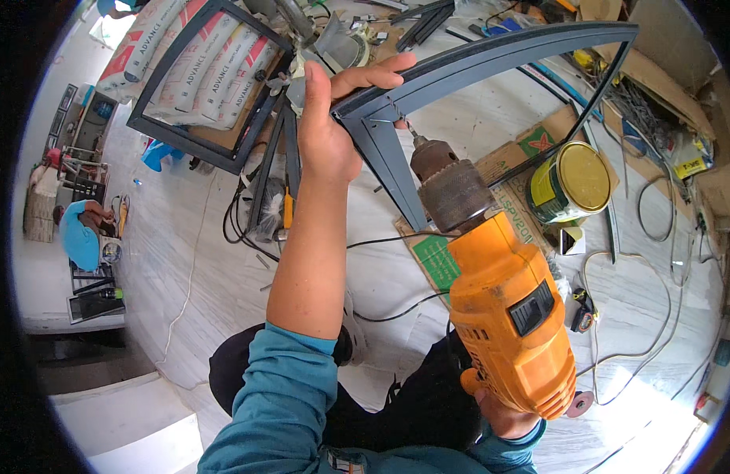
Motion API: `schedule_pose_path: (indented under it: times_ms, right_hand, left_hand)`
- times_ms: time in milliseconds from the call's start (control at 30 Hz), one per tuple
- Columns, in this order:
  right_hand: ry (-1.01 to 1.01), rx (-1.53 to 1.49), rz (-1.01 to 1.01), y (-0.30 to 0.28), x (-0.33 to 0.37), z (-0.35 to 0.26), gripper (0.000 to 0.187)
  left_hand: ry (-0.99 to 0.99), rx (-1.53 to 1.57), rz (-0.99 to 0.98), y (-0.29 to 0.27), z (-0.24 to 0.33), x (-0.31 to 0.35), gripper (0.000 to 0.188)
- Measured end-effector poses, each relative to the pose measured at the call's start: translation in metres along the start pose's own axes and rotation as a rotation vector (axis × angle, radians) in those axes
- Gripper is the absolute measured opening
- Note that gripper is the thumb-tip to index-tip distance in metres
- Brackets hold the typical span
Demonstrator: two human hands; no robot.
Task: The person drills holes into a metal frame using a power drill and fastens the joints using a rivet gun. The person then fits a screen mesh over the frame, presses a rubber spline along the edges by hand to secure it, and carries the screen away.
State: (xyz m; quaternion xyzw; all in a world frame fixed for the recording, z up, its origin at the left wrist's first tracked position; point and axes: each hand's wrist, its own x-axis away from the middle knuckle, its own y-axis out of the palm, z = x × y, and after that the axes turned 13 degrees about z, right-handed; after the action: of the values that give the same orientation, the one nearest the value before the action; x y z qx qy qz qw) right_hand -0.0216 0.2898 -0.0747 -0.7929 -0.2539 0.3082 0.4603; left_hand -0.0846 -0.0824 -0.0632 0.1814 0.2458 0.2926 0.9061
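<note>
My left hand is wrapped round the corner of a dark grey metal frame, its thumb pointing up and its fingers over the bar. One fingertip shows inside the corner, close to the drill bit. My right hand grips the rear handle of an orange power drill, mostly hidden under the drill's body. The drill's worn metal chuck holds a thin bit that points at the frame's inner corner. I cannot tell whether the bit touches the metal.
A paint can stands right of the chuck on flattened cardboard. Another dark frame leans against stacked bags. Cables loop over the floor at right, near a tape measure. A person in blue crouches far left.
</note>
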Motion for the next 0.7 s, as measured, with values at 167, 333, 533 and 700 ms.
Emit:
schedule_pose_path:
  times_ms: [167, 333, 533, 700]
  right_hand:
    - [0.198, -0.266, -0.097, -0.003, -0.003, -0.001, 0.045]
    - [0.059, -0.041, -0.074, -0.003, -0.004, -0.003, 0.039]
    - [0.105, -0.149, -0.035, 0.000, -0.004, 0.001, 0.050]
    - [0.283, -0.290, -0.095, -0.004, -0.009, -0.004, 0.051]
  left_hand:
    - [-0.058, -0.044, -0.054, -0.002, 0.003, 0.002, 0.072]
    - [-0.113, 0.041, -0.071, 0.006, 0.004, 0.004, 0.073]
    - [-0.076, 0.018, -0.032, 0.000, 0.000, 0.003, 0.072]
    - [-0.086, -0.024, 0.053, 0.004, 0.001, 0.003, 0.079]
